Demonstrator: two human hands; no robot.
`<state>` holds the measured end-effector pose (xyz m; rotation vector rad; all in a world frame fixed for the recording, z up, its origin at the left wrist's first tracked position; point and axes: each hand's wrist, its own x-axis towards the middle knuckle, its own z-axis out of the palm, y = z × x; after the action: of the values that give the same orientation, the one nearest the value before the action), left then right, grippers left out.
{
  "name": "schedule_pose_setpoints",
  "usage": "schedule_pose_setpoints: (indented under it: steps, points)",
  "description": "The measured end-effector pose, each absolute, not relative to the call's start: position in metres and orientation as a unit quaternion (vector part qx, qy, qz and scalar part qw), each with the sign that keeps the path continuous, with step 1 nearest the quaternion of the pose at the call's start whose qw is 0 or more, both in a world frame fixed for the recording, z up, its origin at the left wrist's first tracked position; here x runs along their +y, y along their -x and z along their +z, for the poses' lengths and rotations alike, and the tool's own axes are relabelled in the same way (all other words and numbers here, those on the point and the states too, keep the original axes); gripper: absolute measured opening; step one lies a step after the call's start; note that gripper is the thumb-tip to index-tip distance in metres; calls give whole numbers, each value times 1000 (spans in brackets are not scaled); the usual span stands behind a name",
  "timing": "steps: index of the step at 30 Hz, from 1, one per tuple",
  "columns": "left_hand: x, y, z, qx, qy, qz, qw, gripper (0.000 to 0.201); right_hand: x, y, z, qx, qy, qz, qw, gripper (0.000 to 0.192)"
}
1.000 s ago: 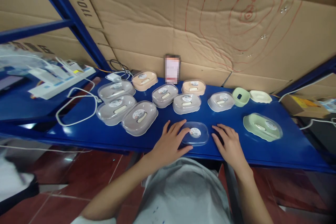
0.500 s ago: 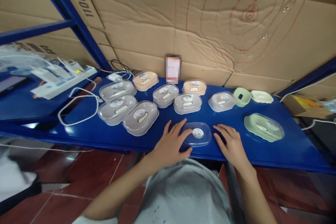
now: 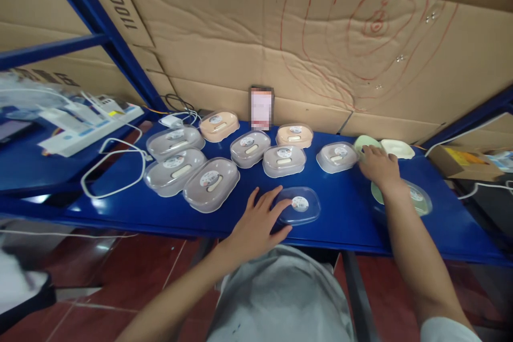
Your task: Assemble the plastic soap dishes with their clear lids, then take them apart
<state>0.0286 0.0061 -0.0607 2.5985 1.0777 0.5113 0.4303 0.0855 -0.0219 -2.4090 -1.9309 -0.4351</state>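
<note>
Left hand (image 3: 256,222) flat, open on empty clear lid (image 3: 298,205); right hand (image 3: 379,166) grips green dish (image 3: 363,143).

Blue metal shelf (image 3: 168,208), cardboard wall (image 3: 248,37), reddish tiled floor (image 3: 120,272)

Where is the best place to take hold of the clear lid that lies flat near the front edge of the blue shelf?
Probably by its long rim. The clear lid is shallow and lies flat, so a grip from above, thumb on the near edge and fingers on the far edge, suits it. The left hand already rests on its left end.
</note>
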Motion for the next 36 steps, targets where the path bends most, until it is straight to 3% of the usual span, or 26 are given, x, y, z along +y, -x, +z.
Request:
schedule_pose_setpoints:
  steps: [2, 5, 10, 12, 14, 17, 23, 27, 31, 36]
  points:
    - [6, -28, -61, 370, -900, 179, 144, 50, 92, -432, -24, -605, 784, -138, 20, 40]
    - [6, -27, -63, 359, -900, 194, 150, 50, 93, -436, -19, -583, 797, -152, 45, 40]
    - [6, -24, -65, 374, -854, 319, 173, 49, 49, -417, -3, -594, 727, -163, 303, 44]
    - [6, -22, -63, 391, -819, 373, 193, 49, 12, -386, -7, -628, 675, -184, 340, 39]
    - [6, -21, -62, 405, -789, 409, 215, 49, -28, -347, -18, -693, 615, -204, 316, 29]
    - [6, -19, -62, 408, -763, 439, 241, 48, -72, -287, -39, -761, 557, -174, 284, 39]
    - [9, -19, -62, 419, -753, 439, 255, 44, -74, -250, -51, -809, 488, -46, 323, 43]
    - [10, -18, -59, 439, -782, 401, 188, 44, -30, -326, -24, -781, 553, -67, 282, 32]
    - [7, -14, -53, 450, -819, 347, 76, 42, 45, -445, 14, -681, 698, -103, 197, 44]
    - [-8, 2, -49, 477, -826, 300, 15, 40, 110, -533, 33, -663, 744, -36, 71, 47]
